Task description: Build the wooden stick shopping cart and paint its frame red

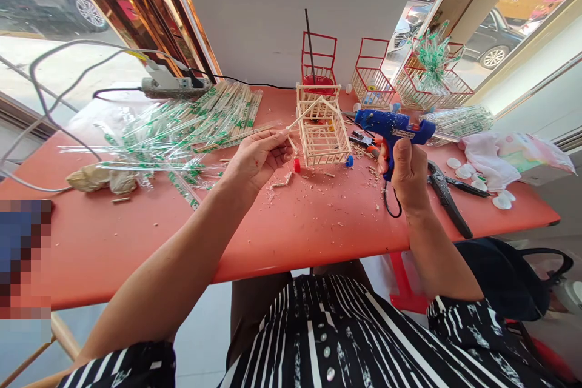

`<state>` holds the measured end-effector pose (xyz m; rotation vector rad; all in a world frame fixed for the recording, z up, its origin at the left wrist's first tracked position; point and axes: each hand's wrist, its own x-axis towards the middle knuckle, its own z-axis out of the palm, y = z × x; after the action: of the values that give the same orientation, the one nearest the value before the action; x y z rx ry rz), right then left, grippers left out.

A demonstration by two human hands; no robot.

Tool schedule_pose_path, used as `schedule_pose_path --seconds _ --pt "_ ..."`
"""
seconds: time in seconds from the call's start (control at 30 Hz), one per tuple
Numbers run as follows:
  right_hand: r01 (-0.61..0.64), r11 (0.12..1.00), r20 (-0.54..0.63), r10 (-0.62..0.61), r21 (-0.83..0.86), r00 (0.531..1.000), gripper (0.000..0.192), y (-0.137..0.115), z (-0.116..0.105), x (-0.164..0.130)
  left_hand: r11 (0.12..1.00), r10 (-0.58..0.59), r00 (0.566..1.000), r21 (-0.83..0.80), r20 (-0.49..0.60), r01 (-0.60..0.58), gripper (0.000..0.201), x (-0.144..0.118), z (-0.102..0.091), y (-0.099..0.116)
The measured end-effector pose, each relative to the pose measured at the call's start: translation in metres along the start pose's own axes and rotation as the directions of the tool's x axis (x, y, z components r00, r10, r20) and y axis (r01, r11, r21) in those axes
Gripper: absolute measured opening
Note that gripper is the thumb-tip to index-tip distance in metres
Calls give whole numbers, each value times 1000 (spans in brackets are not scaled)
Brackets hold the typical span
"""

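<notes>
The left hand (259,157) was closed in a pinch on one thin wooden stick (304,116), held at its lower end between thumb and fingertips. The stick slanted up and to the right, its far end resting against the top of the wooden basket (322,133). This one basket, built of pale sticks, stood on the red counter (318,218) just beside the left hand, between the two hands.

The right hand (407,173) was wrapped tight around the grip of one blue glue gun (393,127). The gun's nozzle pointed left toward the basket, near it but not touching. One black cord (391,206) looped down from the grip onto the counter.

Two small caps lay at the basket's base: one red cap (297,165) on its left and one blue cap (349,161) on its right.

Three red wire baskets (370,76) stood in a row at the rear edge of the counter. A pile of wrapped chopsticks (200,121), too many to count, lay to the left of the left hand. One power strip (175,86) sat behind that pile. One pair of black pliers (448,194) lay just right of the right hand. Several white discs (464,171) lay beyond the pliers; the exact count could not be told. Wood scraps were scattered over the counter.
</notes>
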<state>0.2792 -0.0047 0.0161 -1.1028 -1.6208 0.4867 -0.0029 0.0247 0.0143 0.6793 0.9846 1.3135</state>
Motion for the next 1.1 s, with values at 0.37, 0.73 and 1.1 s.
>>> schedule_pose_path --seconds 0.37,0.73,1.1 --pt "-25 999 -29 24 -28 999 72 2 0 1 1000 -29 999 5 26 28 21 -1 0 1" --pt "-27 998 -24 26 -60 999 73 0 0 2 997 -66 998 -49 9 67 15 -1 1 2" --pt "-2 1000 -17 2 -29 1000 71 1 0 0 1000 -27 1000 -3 -3 27 17 -2 2 1"
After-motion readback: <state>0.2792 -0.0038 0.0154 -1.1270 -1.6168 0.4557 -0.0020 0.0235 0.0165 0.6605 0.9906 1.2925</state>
